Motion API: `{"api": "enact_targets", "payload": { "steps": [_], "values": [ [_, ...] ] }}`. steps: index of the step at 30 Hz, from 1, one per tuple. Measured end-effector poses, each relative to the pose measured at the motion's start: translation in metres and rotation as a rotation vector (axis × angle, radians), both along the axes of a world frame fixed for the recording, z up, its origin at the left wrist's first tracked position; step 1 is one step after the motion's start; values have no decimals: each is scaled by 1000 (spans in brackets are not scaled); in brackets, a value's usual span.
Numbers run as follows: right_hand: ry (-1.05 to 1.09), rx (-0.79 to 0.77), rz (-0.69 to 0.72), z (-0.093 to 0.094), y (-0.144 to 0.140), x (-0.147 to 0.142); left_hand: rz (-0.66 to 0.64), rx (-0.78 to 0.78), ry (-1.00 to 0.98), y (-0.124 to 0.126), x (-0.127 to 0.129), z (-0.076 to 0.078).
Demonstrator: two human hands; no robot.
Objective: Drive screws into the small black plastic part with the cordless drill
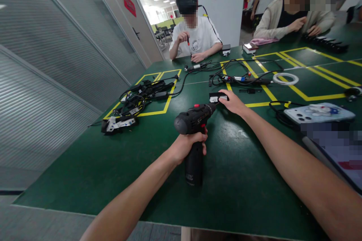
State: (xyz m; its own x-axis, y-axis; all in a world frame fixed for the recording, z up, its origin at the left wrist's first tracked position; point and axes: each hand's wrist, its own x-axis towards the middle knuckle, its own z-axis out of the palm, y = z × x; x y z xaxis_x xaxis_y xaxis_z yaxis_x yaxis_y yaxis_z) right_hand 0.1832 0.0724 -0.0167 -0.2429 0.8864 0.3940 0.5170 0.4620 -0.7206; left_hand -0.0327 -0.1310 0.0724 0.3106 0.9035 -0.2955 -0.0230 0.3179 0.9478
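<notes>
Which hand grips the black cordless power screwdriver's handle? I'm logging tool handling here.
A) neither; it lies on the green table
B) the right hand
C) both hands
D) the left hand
D: the left hand wraps the handle of the black cordless power screwdriver, while the right hand steadies a small black part at its tip.

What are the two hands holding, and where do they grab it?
The left hand grips the black power drill by its handle. The right hand holds a small black part at the drill's tip.

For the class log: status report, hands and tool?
Left hand grips black drill. Right hand steadies small black part at drill's tip. Cables lie apart.
</notes>
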Motion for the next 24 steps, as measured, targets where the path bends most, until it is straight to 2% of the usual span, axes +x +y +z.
{"api": "enact_targets", "payload": {
  "steps": [24],
  "values": [
    [-14,17,-12,-1,-2,-1,-34,-4,-57,-1,-1,5]
  ]
}}
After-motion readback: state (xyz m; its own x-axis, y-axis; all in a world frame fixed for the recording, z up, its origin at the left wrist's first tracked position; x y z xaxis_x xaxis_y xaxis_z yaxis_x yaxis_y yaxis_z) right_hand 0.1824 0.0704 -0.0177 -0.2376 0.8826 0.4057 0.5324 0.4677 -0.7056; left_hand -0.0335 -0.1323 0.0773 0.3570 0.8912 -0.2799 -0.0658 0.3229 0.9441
